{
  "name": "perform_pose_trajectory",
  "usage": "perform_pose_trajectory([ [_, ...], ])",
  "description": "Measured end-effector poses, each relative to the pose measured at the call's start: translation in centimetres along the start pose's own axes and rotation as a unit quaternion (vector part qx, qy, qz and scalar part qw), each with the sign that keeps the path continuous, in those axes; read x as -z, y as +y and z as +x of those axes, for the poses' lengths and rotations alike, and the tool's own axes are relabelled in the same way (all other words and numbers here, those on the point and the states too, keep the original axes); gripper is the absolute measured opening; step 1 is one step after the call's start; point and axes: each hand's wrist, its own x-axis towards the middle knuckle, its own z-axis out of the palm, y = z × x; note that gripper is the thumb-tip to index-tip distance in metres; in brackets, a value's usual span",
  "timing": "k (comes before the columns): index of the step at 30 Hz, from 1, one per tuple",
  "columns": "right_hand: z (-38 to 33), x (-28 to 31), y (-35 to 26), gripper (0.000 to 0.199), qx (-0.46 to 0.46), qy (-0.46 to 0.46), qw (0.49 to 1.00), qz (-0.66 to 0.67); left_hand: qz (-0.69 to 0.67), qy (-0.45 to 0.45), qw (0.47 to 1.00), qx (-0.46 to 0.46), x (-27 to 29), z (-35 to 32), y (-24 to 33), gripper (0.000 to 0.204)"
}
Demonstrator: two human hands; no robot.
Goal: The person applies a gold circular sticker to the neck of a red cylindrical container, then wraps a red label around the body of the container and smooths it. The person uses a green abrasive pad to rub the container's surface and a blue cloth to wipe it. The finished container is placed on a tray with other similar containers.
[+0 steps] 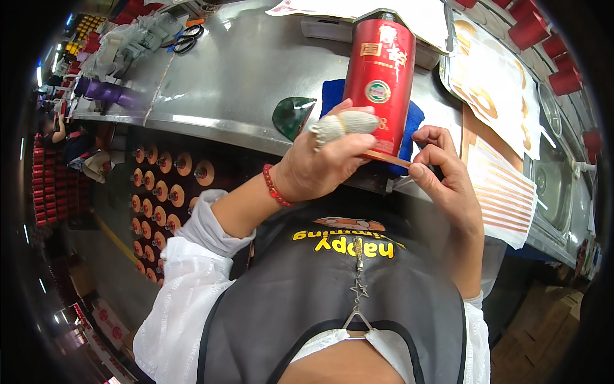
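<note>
A red bottle [384,70] with pale lettering and a round label lies on a blue cloth [332,94], its base toward me. My left hand [313,163] grips it near the base; one of its fingers wears a whitish cloth sleeve [345,126] bound with a rubber band. Along the base edge runs a narrow copper-coloured strip [389,159]. The strip's right end is pinched between thumb and forefinger of my right hand [451,182]. Left of the bottle rests a dark green, smooth, rounded piece [294,117].
Sheets of copper-coloured strips [502,195] and printed cut-outs [495,83] lie at right, beside a metal sink [555,185]. Black scissors [187,40] are on the metal table [256,64] at far left. Below stand several red bottles [160,192]; more red items line the right.
</note>
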Motion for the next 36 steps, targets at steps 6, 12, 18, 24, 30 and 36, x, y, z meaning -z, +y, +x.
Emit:
perform_pose_trajectory([
  [6, -0.6, 0.4, 1.0, 0.020, 0.004, 0.015, 1.000, 0.009, 0.092, 0.003, 0.994, 0.062, 1.1, -2.1, 1.7, 0.044],
  [12, -0.6, 0.3, 1.1, 0.020, 0.016, 0.012, 1.000, 0.021, 0.221, -0.087, 0.969, -0.064, 0.9, 1.3, 2.6, 0.031],
  [18, -0.8, 0.1, 0.8, 0.026, 0.011, 0.010, 1.000, 0.014, 0.128, -0.034, 0.990, 0.047, 0.1, 2.8, 2.0, 0.064],
  [24, -0.8, 0.0, -0.1, 0.020, 0.022, 0.006, 0.999, 0.024, 0.028, -0.024, 0.990, 0.139, 0.4, 0.0, 1.1, 0.078],
  [30, -1.5, 0.7, -0.2, 0.021, 0.035, 0.017, 0.999, 0.017, 0.133, 0.018, 0.991, -0.004, 1.6, -1.2, 1.4, 0.046],
  [36, -1.5, 1.1, 0.8, 0.024, 0.013, 0.029, 0.999, 0.022, 0.160, -0.058, 0.982, -0.076, 1.9, -0.4, 3.0, 0.028],
])
